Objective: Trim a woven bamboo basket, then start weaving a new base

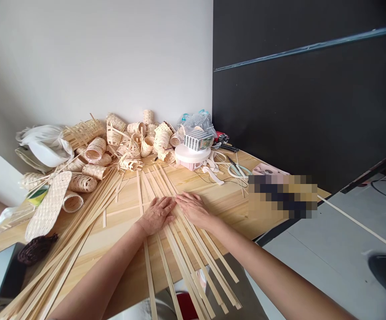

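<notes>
**Hands.** We logged the left hand (157, 215) flat and palm down, open, its fingers lying close together, pressing on the strips and grasping nothing. The right hand (194, 210) lay the same way, open and holding nothing, its fingertips just beside those of the left.

**Work in hand.** We recorded the bamboo strips (171, 242) under both palms, fanned out across the near edge of the pine table (122, 258), with their lower ends overhanging it.

**Left of the hands.** A long bundle of loose bamboo strips (69, 222) lay near the left side. Beyond it we noted a woven bamboo sole-shaped mat (48, 206), a dark coil of cord (37, 249) and a black tablet-like device (1, 275) at the near left corner.

**Far end.** We listed a heap of woven bamboo baskets (136, 142), part-made and in mixed shapes, against the wall, with a white plastic bag (44, 144) at its left.

**Right of the heap.** A white round turntable (193, 155) carried a small striped silver box (197, 140), whose label was too small to read, and a clear plastic bag (196, 122) sat behind it. Scissors with pale green handles (237, 171) lay nearer the right, beside a pink packet (269, 169) whose printing we could not read. A pixelated patch (282, 195) hid whatever lay at the right of the table.
</notes>
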`<state>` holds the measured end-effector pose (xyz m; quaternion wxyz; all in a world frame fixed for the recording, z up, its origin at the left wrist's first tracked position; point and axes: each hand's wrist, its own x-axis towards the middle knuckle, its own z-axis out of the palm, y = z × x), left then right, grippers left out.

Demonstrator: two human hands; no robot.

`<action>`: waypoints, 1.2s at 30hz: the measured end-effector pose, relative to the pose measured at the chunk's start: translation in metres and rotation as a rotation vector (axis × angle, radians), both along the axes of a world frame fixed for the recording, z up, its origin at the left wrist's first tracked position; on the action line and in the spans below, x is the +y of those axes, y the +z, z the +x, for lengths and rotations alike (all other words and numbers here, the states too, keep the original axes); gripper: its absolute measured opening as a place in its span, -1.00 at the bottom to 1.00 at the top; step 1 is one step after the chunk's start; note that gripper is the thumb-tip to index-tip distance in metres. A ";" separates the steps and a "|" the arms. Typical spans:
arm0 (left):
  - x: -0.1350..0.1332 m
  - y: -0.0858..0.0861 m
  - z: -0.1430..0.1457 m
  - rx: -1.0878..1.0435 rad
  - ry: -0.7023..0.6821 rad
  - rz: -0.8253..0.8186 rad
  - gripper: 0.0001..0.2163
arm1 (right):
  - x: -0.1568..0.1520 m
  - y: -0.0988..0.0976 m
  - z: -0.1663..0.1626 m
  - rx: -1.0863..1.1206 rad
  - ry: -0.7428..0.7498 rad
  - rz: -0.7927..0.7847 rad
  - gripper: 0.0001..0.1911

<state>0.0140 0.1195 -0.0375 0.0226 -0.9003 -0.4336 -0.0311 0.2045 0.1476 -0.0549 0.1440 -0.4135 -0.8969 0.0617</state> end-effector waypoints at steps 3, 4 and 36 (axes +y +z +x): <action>-0.001 0.001 0.000 0.013 -0.001 0.005 -0.54 | 0.001 -0.001 0.002 0.001 -0.007 0.005 -0.56; -0.001 0.001 0.000 0.010 -0.002 0.009 -0.54 | 0.001 -0.001 0.002 0.002 -0.007 0.007 -0.56; -0.002 0.006 -0.011 -0.038 0.043 -0.006 -0.59 | -0.012 0.010 0.000 0.004 0.027 0.038 -0.58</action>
